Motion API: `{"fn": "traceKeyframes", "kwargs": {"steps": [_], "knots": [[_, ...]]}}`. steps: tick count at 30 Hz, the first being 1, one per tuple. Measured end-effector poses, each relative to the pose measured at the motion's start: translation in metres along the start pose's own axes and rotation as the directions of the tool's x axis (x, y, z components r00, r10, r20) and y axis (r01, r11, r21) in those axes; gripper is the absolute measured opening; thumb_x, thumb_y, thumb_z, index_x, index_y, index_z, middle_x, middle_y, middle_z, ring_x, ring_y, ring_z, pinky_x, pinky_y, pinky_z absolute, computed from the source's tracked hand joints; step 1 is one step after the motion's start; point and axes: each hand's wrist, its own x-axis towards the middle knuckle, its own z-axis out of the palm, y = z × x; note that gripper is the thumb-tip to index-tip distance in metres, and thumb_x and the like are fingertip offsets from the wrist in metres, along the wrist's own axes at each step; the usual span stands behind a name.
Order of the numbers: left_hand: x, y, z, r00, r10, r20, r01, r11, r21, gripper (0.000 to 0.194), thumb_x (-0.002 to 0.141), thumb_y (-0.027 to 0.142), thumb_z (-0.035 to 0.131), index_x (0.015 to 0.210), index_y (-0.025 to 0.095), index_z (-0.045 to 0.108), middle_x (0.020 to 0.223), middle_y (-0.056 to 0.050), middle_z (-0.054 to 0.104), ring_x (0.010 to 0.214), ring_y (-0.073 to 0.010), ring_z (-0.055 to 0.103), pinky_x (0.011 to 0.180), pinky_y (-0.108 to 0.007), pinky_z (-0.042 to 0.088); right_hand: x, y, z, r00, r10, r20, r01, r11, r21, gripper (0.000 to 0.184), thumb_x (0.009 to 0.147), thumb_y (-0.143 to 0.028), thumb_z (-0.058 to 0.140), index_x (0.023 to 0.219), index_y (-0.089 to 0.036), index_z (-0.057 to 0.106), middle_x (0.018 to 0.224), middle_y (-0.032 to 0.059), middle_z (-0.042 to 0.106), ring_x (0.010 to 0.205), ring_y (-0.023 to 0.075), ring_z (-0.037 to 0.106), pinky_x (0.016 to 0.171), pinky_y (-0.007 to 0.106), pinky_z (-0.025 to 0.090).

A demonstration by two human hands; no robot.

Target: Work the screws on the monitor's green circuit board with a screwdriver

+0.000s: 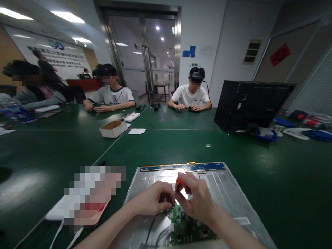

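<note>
A flat metal display panel [228, 193] lies before me, with a blue circuit strip [160, 168] along its far edge. On its near part sits a green circuit board [181, 224], with dark cables [153, 226] running to its left side. My right hand [199, 197] grips a red-and-black handle, seemingly a screwdriver [179, 184], above the board's far left corner. The tool's tip is hidden. Beside it, my left hand [155, 197] has its fingers pinched together at that same corner; what they hold, if anything, is hidden.
A pink-and-white pouch [95, 207] with straps lies left of the panel. Farther off are an open cardboard box [113, 129], a white paper [137, 131], a black monitor [251, 103] and a blue tray [266, 134]. Several people sit across the green table [171, 145].
</note>
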Motion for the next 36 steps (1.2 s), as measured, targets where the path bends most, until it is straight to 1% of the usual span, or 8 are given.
{"fn": "traceKeyframes", "kwargs": {"steps": [5, 8, 12, 18, 23, 26, 33, 36], "knots": [[-0.0005, 0.0008, -0.0016, 1.0, -0.007, 0.024, 0.005, 0.999, 0.054, 0.008, 0.076, 0.018, 0.065, 0.083, 0.016, 0.068, 0.081, -0.002, 0.066, 0.074, -0.0169, 0.056, 0.067, -0.024, 0.046, -0.0016, -0.0003, -0.005, 0.999, -0.004, 0.053, 0.0, 0.997, 0.078, 0.049, 0.095, -0.021, 0.043, 0.142, -0.013, 0.033, 0.096, 0.0111, 0.065, 0.065, 0.0173, 0.058, 0.048, 0.028, 0.047], [-0.0004, 0.0003, -0.0023, 0.999, -0.023, 0.036, 0.019, 0.995, 0.096, 0.013, 0.075, 0.015, 0.063, 0.086, 0.016, 0.069, 0.085, -0.003, 0.067, 0.078, -0.018, 0.058, 0.07, -0.025, 0.047, -0.0014, -0.0015, -0.0073, 0.998, -0.009, 0.062, 0.003, 0.996, 0.087, 0.053, 0.092, -0.014, 0.04, 0.143, -0.013, 0.031, 0.104, 0.0138, 0.066, 0.072, 0.0186, 0.062, 0.052, 0.029, 0.052], [-0.0004, -0.0008, -0.0018, 0.999, -0.025, 0.044, 0.021, 0.994, 0.104, 0.015, 0.072, 0.01, 0.06, 0.085, 0.016, 0.067, 0.084, -0.002, 0.066, 0.078, -0.0184, 0.058, 0.07, -0.025, 0.047, -0.0007, -0.0022, -0.0053, 0.999, -0.012, 0.033, 0.01, 0.998, 0.068, 0.053, 0.092, -0.012, 0.043, 0.143, -0.016, 0.031, 0.096, 0.0103, 0.066, 0.072, 0.0184, 0.061, 0.051, 0.027, 0.051], [-0.002, -0.0016, -0.0004, 1.0, -0.007, 0.002, 0.007, 0.997, 0.081, 0.01, 0.074, 0.013, 0.062, 0.083, 0.016, 0.065, 0.079, -0.001, 0.064, 0.071, -0.0159, 0.055, 0.066, -0.024, 0.045, -0.0001, -0.0011, -0.0007, 0.999, -0.028, -0.019, 0.029, 0.997, 0.075, 0.049, 0.094, -0.017, 0.049, 0.14, -0.02, 0.035, 0.08, 0.0023, 0.061, 0.066, 0.0172, 0.057, 0.049, 0.026, 0.048], [-0.0016, -0.004, 0.0, 1.0, -0.017, 0.004, 0.017, 0.996, 0.093, 0.01, 0.074, 0.012, 0.062, 0.082, 0.016, 0.064, 0.077, -0.001, 0.062, 0.074, -0.0167, 0.056, 0.068, -0.024, 0.045, -0.0017, -0.0015, -0.0029, 1.0, -0.022, 0.022, 0.02, 0.994, 0.107, 0.052, 0.092, -0.017, 0.047, 0.142, -0.018, 0.034, 0.09, 0.0071, 0.064, 0.069, 0.0176, 0.059, 0.049, 0.026, 0.048], [-0.0008, -0.0037, -0.0003, 1.0, -0.01, 0.027, 0.008, 0.997, 0.072, 0.013, 0.074, 0.012, 0.062, 0.085, 0.016, 0.066, 0.081, -0.002, 0.065, 0.077, -0.0177, 0.057, 0.07, -0.025, 0.046, -0.0023, -0.0037, -0.0041, 0.999, -0.011, 0.039, 0.007, 0.996, 0.09, 0.055, 0.089, -0.013, 0.044, 0.143, -0.016, 0.031, 0.096, 0.0094, 0.066, 0.066, 0.016, 0.059, 0.048, 0.026, 0.048], [0.0002, 0.0017, -0.0008, 1.0, 0.018, 0.011, -0.019, 0.998, 0.062, 0.007, 0.072, 0.012, 0.06, 0.078, 0.016, 0.063, 0.075, 0.0, 0.062, 0.069, -0.0151, 0.054, 0.063, -0.023, 0.043, 0.0003, -0.0035, -0.001, 0.999, -0.024, -0.029, 0.025, 0.998, 0.058, 0.045, 0.095, -0.019, 0.048, 0.138, -0.021, 0.036, 0.077, 0.0006, 0.06, 0.061, 0.0155, 0.055, 0.047, 0.024, 0.045], [0.0014, 0.0019, -0.0014, 0.999, 0.046, 0.03, -0.048, 0.997, 0.063, 0.005, 0.074, 0.013, 0.059, 0.077, 0.015, 0.061, 0.072, 0.001, 0.06, 0.065, -0.0137, 0.052, 0.059, -0.022, 0.041, -0.0003, -0.002, -0.001, 0.999, -0.037, -0.024, 0.039, 0.998, 0.058, 0.045, 0.095, -0.02, 0.049, 0.138, -0.021, 0.036, 0.076, 0.0003, 0.059, 0.06, 0.0158, 0.054, 0.046, 0.025, 0.044]]}}
